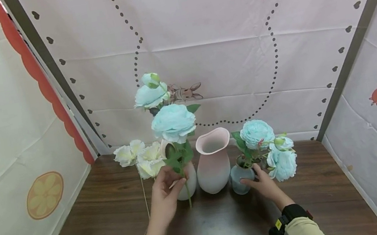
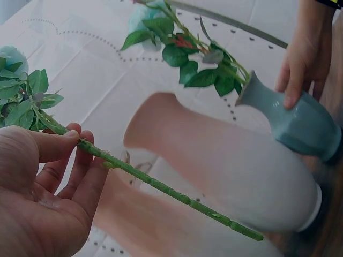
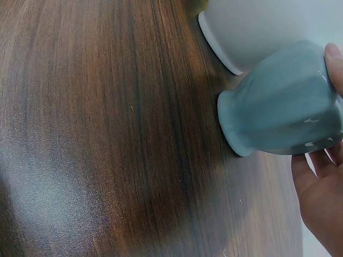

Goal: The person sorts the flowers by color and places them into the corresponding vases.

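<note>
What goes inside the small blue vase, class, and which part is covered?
A green stem enters the small blue vase at its mouth; leaves and light-blue flowers show outside. The vase covers the stem's lower end, so how deep it reaches cannot be seen.

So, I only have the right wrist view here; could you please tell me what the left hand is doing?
Observer: The left hand pinches a green stem between thumb and fingers.
Operator: Thank you. Is there anything in the blue vase that the right hand holds?
Observer: Yes, light blue flowers lean out of its top.
Operator: And does the pale vase beside it hold any flowers, please?
Observer: No, the head view looks down into it, and no stem shows inside.
</note>
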The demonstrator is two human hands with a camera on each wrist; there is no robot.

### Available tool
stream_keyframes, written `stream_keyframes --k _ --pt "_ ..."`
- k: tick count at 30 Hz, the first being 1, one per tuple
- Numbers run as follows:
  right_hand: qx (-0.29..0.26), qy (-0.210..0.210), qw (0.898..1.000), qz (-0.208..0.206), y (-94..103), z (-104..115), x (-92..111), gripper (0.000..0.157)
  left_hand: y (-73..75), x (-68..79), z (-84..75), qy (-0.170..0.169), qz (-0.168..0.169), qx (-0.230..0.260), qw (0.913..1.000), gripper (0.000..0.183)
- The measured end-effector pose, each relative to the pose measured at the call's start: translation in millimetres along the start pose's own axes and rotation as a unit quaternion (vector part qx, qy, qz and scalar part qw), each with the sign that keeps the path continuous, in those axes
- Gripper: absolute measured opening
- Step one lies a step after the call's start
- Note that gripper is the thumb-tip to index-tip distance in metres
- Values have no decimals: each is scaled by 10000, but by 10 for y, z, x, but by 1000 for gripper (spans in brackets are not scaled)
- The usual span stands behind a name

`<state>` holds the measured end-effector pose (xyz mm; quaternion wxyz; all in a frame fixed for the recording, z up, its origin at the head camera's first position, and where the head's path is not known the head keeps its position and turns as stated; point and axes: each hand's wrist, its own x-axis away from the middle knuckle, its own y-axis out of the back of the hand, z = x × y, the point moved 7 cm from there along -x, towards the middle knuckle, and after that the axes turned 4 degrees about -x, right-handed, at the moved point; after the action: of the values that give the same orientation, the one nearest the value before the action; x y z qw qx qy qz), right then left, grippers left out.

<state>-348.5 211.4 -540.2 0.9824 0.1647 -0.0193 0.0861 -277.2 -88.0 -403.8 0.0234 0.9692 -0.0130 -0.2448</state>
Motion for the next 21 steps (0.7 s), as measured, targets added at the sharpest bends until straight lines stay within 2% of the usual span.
stream_keyframes --k 6,12,21 --pt "-16 19 10000 -8 6 -1 10 68 -201 -115 -111 -270 270 28 9993 31" --pt "56 41 10000 -5 4 1 18 69 -359 -183 -205 -616 376 67 9974 32" --pt "-26 -19 10000 33 5 17 27 66 -587 -284 -310 -438 563 15 9975 26"
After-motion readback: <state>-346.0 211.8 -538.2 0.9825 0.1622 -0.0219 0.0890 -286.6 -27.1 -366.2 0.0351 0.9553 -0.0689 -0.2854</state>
